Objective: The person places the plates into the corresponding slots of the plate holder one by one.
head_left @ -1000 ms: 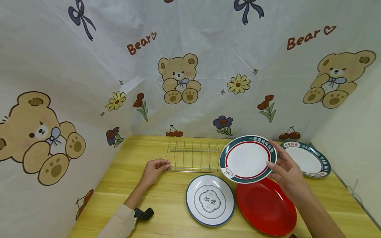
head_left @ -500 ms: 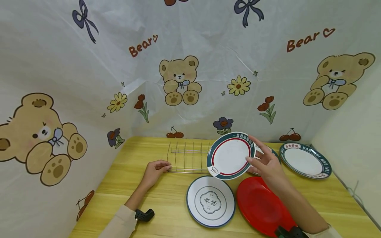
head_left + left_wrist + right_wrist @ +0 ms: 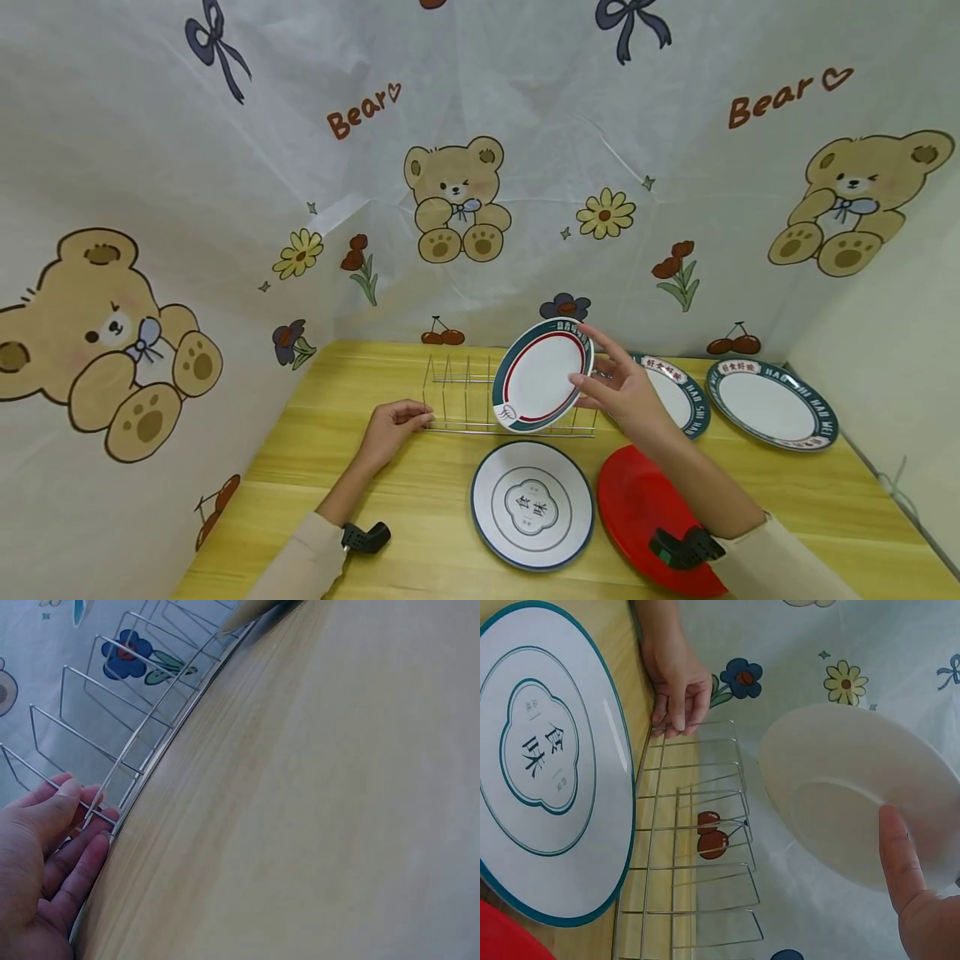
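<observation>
My right hand (image 3: pixel 609 383) grips a white plate with a green rim and red ring (image 3: pixel 540 375), tilted nearly on edge over the right half of a wire plate rack (image 3: pixel 465 398). The right wrist view shows the plate's plain white underside (image 3: pixel 847 780) above the rack's wires (image 3: pixel 697 855), with one fingertip (image 3: pixel 898 855) pressed on it. My left hand (image 3: pixel 393 423) holds the rack's left end, and the left wrist view shows its thumb and fingers (image 3: pixel 71 814) pinching the end wire (image 3: pixel 112 784). The rack's slots hold nothing.
In front of the rack a white plate with a teal rim and printed characters (image 3: pixel 531 504) lies flat, beside a red plate (image 3: pixel 637 508). Two blue-rimmed plates (image 3: pixel 681 400) (image 3: pixel 772 405) lie at the back right. Bear-print cloth (image 3: pixel 450 167) walls in the wooden table (image 3: pixel 390 508).
My right hand has carried the green-rimmed plate leftward and tipped it more upright, from above the red plate to over the rack. A blue-rimmed plate behind it has come into view. The left hand has stayed put.
</observation>
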Demonstrator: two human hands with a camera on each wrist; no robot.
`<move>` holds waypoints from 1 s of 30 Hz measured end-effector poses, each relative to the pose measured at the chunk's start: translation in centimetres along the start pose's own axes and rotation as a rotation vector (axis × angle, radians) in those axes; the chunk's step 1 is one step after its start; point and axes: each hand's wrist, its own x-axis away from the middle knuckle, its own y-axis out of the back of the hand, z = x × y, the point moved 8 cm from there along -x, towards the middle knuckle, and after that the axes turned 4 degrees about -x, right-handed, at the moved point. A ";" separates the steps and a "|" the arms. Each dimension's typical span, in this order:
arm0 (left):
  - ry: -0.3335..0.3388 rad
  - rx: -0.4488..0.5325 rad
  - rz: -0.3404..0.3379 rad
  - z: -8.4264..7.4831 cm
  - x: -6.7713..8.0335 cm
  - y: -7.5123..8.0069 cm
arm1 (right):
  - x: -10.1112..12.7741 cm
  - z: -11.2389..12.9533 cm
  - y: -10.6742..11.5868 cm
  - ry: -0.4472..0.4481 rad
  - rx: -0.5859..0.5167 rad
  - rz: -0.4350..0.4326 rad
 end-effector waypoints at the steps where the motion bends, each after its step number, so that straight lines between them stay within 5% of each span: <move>1: -0.002 0.001 -0.003 0.4 -0.1 0.0 | -0.2 0.0 -0.3 0.002 0.001 0.004; 14: -0.036 0.015 -0.021 -0.1 -0.1 0.3 | -3.4 1.3 -4.4 0.100 0.015 0.087; 30: 0.019 -0.013 -0.035 -0.5 0.0 0.4 | -7.0 0.5 -7.9 0.155 0.033 0.143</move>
